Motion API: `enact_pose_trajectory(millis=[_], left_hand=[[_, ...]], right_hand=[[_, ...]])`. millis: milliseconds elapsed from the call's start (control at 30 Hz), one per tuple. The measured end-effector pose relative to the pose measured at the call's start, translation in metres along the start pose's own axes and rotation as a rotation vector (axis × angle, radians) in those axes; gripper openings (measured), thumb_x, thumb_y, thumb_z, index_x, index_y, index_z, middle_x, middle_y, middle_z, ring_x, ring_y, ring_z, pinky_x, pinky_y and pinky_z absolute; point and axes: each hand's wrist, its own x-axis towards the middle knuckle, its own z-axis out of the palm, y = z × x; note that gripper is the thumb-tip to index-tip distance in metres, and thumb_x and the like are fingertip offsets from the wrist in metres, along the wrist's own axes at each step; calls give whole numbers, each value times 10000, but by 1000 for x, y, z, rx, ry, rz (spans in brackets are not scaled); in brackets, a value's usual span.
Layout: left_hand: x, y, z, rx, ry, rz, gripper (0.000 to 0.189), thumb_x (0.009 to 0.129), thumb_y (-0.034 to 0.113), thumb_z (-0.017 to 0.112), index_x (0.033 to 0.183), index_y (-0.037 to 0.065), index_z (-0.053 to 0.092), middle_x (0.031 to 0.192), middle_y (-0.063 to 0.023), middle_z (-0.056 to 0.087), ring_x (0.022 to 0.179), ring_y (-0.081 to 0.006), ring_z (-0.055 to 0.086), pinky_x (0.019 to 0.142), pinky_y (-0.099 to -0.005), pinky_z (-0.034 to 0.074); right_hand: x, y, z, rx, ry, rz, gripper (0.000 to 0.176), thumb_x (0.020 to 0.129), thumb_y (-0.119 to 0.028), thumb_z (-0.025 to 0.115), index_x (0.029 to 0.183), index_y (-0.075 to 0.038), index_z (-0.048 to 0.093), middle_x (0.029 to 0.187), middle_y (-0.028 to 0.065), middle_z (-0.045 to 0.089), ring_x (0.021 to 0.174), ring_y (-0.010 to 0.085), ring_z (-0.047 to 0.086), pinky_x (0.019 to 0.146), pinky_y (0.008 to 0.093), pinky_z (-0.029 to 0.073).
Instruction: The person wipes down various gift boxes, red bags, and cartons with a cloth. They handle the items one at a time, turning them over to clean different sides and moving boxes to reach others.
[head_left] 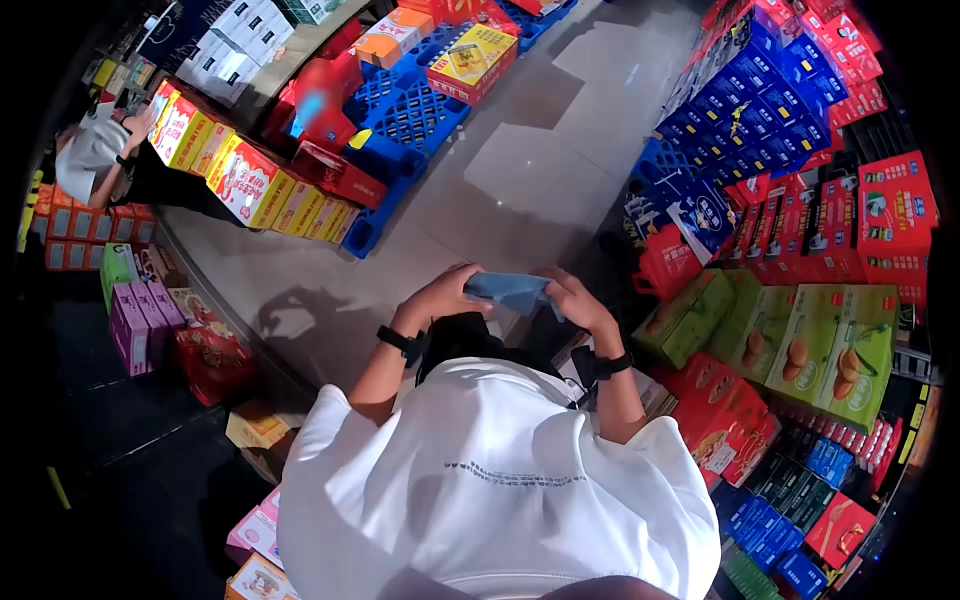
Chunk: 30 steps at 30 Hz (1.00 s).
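A blue-grey cloth (512,291), folded and partly hanging down, is stretched between my two hands in front of my body. My left hand (447,295) grips its left end, fingers closed on the edge. At the other end my right hand (577,298) pinches the cloth, and a loose corner droops beside its fingers. Both wrists wear dark bands. Below the cloth are dark clothing and my white shirt (500,480).
Blue pallets (400,115) with boxes stand ahead, beside yellow-red cartons (245,185). Another person (92,155) is at the far left. Blue boxes (745,110) and green cartons (800,345) are stacked on the right. Grey floor (500,185) runs between.
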Motion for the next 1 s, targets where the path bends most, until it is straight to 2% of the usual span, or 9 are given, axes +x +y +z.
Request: enact_pose_trajectory(millis=[67,200,267,433,533,633,800,900,1000], left_hand=[[42,-4,-23,-2,-20,29,569,732,339,847,1111,4,585,1077,-193,594,1052,-356,582,907,-425,474],[134,-49,-61,28,72,77,373,830,166,753,1157,10,665,1171,-164,617,1127,-348,586,966,-406,469],[183,-76,-81,-35,111,32,361,843,170,740,1155,8,661,1175,-159,619,1120,-351,592,959,-407,474],[309,-140,-132,-214,82,113,272,873,223,685,1062,28,671,1065,-182,643,1006,-367,625,866,-429,500],[365,-133,-184,-257,-12,67,279,836,73,618,1113,41,618,960,-194,655,942,-389,632,812,-460,492],[421,-154,-201,-266,-77,0,385,767,-11,606,1142,62,565,887,-194,664,879,-406,642,752,-482,482],[503,-210,-225,-162,-64,-131,431,706,24,720,1112,66,581,923,-193,686,918,-395,664,780,-469,508],[555,-242,-243,-109,77,-300,356,768,116,697,1098,67,569,913,-205,692,877,-420,666,743,-510,514],[611,-282,-238,-155,292,-609,295,840,151,601,1112,75,516,894,-228,690,860,-440,669,730,-548,512]], right_hand=[[38,-2,-8,19,4,-30,346,901,-169,491,1156,23,626,955,264,667,884,419,648,842,436,498],[124,7,-37,-115,-81,48,280,882,-139,539,1107,14,603,977,259,653,926,437,625,832,451,489],[168,4,-62,-45,-49,219,265,878,-161,561,1081,9,550,949,227,634,918,383,622,820,429,481],[279,38,-122,53,-61,266,228,850,-149,584,982,-7,465,837,114,514,806,197,499,741,361,437],[351,39,-146,417,35,395,192,805,-103,601,836,-59,416,805,23,391,781,138,401,732,279,390],[422,53,-179,117,47,327,231,791,-120,637,829,-58,418,826,24,403,795,134,421,732,293,406],[541,67,-255,-326,-76,139,353,674,-161,747,830,-38,455,891,154,498,813,350,503,758,400,454],[617,96,-293,-439,-115,-59,366,679,-165,759,824,-35,449,902,148,489,846,353,528,762,423,461],[700,139,-328,-456,-317,15,318,784,-227,747,896,-16,538,950,200,561,930,384,571,809,450,466]])
